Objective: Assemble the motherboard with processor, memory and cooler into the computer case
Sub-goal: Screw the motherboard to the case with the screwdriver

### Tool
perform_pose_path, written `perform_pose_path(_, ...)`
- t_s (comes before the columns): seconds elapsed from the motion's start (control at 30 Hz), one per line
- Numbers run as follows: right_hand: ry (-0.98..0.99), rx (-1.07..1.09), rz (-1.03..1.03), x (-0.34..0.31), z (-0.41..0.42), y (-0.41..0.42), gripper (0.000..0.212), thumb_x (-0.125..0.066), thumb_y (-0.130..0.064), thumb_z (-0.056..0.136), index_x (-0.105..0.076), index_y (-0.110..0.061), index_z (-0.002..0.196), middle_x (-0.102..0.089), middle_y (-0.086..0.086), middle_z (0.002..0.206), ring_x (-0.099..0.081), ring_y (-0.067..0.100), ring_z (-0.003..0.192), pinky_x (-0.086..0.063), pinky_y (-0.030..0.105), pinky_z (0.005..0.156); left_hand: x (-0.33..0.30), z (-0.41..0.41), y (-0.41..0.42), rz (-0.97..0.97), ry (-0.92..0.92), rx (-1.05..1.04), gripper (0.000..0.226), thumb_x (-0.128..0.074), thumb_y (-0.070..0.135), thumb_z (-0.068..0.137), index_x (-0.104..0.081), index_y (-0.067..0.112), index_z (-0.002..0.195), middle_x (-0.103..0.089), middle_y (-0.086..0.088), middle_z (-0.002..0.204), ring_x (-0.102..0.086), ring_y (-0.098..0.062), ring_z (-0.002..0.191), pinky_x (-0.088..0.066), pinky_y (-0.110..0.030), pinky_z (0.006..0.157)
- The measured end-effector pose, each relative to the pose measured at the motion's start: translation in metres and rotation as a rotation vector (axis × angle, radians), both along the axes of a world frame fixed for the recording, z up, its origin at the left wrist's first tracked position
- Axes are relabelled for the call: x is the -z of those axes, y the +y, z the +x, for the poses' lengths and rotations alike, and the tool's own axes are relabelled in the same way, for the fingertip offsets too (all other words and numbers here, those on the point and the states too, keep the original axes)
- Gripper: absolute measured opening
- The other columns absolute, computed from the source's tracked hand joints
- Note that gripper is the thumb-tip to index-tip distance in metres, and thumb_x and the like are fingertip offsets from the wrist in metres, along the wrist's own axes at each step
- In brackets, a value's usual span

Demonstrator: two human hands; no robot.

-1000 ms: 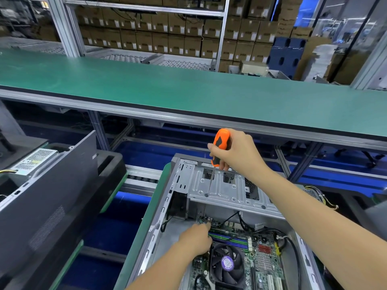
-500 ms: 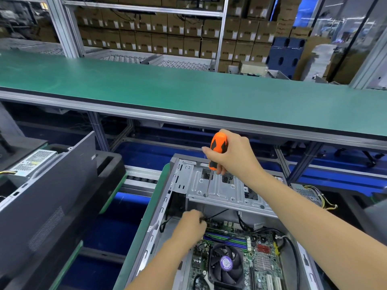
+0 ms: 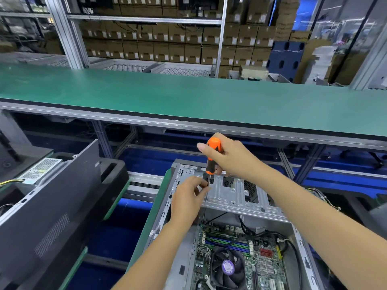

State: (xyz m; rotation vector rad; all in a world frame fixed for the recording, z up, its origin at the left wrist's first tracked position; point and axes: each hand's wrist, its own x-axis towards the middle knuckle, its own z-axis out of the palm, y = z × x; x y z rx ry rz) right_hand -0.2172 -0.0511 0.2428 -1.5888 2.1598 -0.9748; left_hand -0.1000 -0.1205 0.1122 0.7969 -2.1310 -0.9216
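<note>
The motherboard already lies inside the computer case, with the memory sticks seated in their slots and the cooler with its fan mounted over the processor, which is hidden beneath it. So the placing looks done; what seems left is fastening the board down, and how many screws are already in cannot be told from here.

The right hand has its grip closed round the orange handle of a screwdriver, held upright with the thin shaft pointing down. Just below that grip, the left hand pinches at the lower end of the shaft with its fingertips, probably setting a screw on the tip, though any screw is too small to see.

Both grips hover above the metal drive cage, which spans the far end of the case. The board lies below and nearer than the grips, partly tucked under the cage's near edge, so the far corner of the board gives little room for a straight-down shaft. Black cables hang just past that edge and could snag. Left of the grips the case wall stands close; a dark side panel leans well to the left. Beyond the grips runs the green bench, higher up.
</note>
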Motion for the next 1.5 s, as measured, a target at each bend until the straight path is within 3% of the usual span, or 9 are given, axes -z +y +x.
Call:
perform_pose_path(0.13, 0.101, -0.165, -0.004, -0.009, -0.003, 0.006, 0.026, -0.059, -0.023, 0.088, -0.044, -0.028, 0.109, -0.059, -0.003, 0.078, -0.049, 0.006, 0.057, -0.043, 0.021, 0.054, 0.003, 0.001, -0.003, -0.029, -0.055, 0.028, 0.009, -0.063, 0.027, 0.091, -0.070, 0.024, 0.093, -0.060, 0.017, 0.072, -0.054, -0.007, 0.064, -0.045, -0.028, 0.059)
perform_pose_path(0.43, 0.570, 0.018, 0.025, -0.016, 0.000, -0.002, 0.039, -0.057, -0.053, 0.087, -0.040, -0.021, 0.101, -0.057, 0.000, 0.084, -0.056, 0.023, 0.073, -0.045, 0.034, 0.060, -0.006, -0.010, -0.007, 0.039, -0.110, 0.032, 0.025, -0.068, 0.029, 0.087, -0.049, 0.031, 0.071, -0.057, 0.013, 0.066, -0.050, -0.007, 0.061, -0.039, -0.028, 0.057)
perform_pose_path(0.57, 0.429, -0.301, 0.173, -0.042, -0.007, 0.001, 0.026, -0.064, -0.023, 0.088, -0.051, -0.023, 0.111, -0.056, -0.002, 0.102, -0.053, 0.010, 0.078, -0.043, 0.028, 0.069, -0.010, -0.008, -0.016, 0.014, -0.213, 0.106, 0.015, -0.065, 0.028, 0.089, -0.057, 0.024, 0.077, -0.069, 0.007, 0.076, -0.060, -0.017, 0.070, -0.048, -0.032, 0.064)
perform_pose_path(0.8, 1.088, 0.062, 0.389, -0.052, 0.008, -0.023, 0.058, -0.037, -0.068, 0.088, -0.046, -0.012, 0.075, -0.037, 0.000, 0.064, -0.043, 0.023, 0.062, -0.029, 0.029, 0.053, -0.016, -0.015, -0.019, 0.061, -0.071, 0.121, 0.009, -0.071, 0.025, 0.084, -0.072, 0.016, 0.085, -0.065, 0.004, 0.086, -0.053, -0.016, 0.072, -0.051, -0.039, 0.070)
perform_pose_path(1.0, 0.725, -0.270, 0.437, -0.067, 0.004, -0.026, 0.020, -0.060, -0.017, 0.088, -0.052, -0.016, 0.107, -0.049, 0.003, 0.101, -0.055, 0.027, 0.088, -0.048, 0.044, 0.077, -0.018, -0.010, -0.031, 0.036, -0.147, 0.200, 0.010, -0.064, 0.017, 0.090, -0.072, 0.019, 0.095, -0.067, 0.009, 0.086, -0.055, -0.006, 0.072, -0.045, -0.018, 0.069)
perform_pose_path(1.13, 0.990, -0.112, 0.434, -0.065, 0.010, -0.034, 0.044, -0.052, -0.049, 0.092, -0.049, -0.008, 0.077, -0.047, 0.005, 0.073, -0.050, 0.026, 0.064, -0.037, 0.031, 0.053, -0.019, -0.009, -0.029, 0.089, -0.081, 0.203, 0.016, -0.068, 0.025, 0.087, -0.059, 0.037, 0.090, -0.063, 0.013, 0.075, -0.049, -0.003, 0.061, -0.041, -0.011, 0.057)
perform_pose_path(1.23, 1.153, -0.014, 0.434, -0.063, 0.014, -0.035, 0.060, -0.037, -0.066, 0.089, -0.038, -0.012, 0.062, -0.039, 0.000, 0.062, -0.046, 0.023, 0.059, -0.026, 0.025, 0.047, -0.014, -0.012, -0.025, 0.092, -0.026, 0.179, 0.013, -0.070, 0.024, 0.085, -0.059, 0.026, 0.079, -0.066, 0.010, 0.076, -0.053, -0.004, 0.065, -0.040, -0.015, 0.059)
perform_pose_path(1.4, 0.769, -0.256, 0.503, -0.066, 0.008, -0.028, 0.020, -0.062, -0.018, 0.089, -0.052, -0.016, 0.106, -0.051, 0.003, 0.095, -0.060, 0.028, 0.082, -0.051, 0.042, 0.068, -0.010, -0.011, -0.029, 0.015, -0.015, 0.232, 0.019, -0.061, 0.012, 0.090, -0.065, 0.028, 0.081, -0.062, 0.013, 0.089, -0.051, 0.001, 0.080, -0.037, -0.007, 0.066)
perform_pose_path(1.5, 0.899, -0.133, 0.462, -0.065, 0.013, -0.032, 0.037, -0.054, -0.043, 0.093, -0.052, -0.008, 0.079, -0.045, 0.002, 0.070, -0.050, 0.020, 0.057, -0.039, 0.030, 0.050, -0.009, -0.008, -0.028, 0.076, 0.019, 0.221, 0.019, -0.064, 0.018, 0.089, -0.062, 0.036, 0.082, -0.062, 0.016, 0.083, -0.050, 0.001, 0.072, -0.036, -0.007, 0.062)
